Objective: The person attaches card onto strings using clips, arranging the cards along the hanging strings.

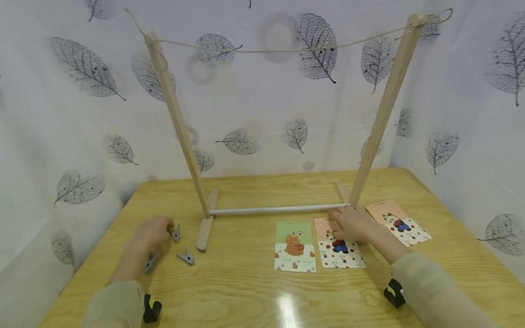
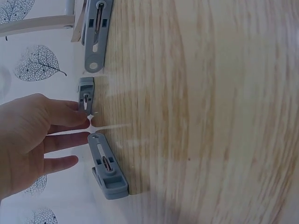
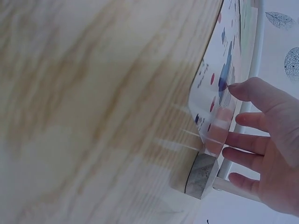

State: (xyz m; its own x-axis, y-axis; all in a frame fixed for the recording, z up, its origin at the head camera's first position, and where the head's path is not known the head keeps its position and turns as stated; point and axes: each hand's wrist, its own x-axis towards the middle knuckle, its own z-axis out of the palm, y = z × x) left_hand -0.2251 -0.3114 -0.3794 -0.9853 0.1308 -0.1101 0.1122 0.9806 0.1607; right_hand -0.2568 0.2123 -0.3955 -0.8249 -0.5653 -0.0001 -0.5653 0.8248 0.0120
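At the table's left side, my left hand [image 1: 152, 233] reaches a grey clothespin [image 1: 175, 233]. In the left wrist view, the thumb and forefinger pinch the end of that clothespin [image 2: 86, 95]. Two more grey clothespins lie close by, one right of the hand [image 1: 186, 256] and one partly under the wrist [image 1: 151, 262]. My right hand [image 1: 354, 222] is over the top part of a pink-and-white bear card [image 1: 340, 253], fingers extended. In the right wrist view, the thumb tip is right at the card's face [image 3: 219, 88].
A wooden frame with two posts [image 1: 379, 109], a white crossbar [image 1: 279, 210] and a string [image 1: 262, 51] tied between the tops stands at the back. A green bear card [image 1: 294, 248] lies left of the right hand, another pink card [image 1: 398, 223] to its right. Leaf-print curtains [image 1: 254, 100] surround the table.
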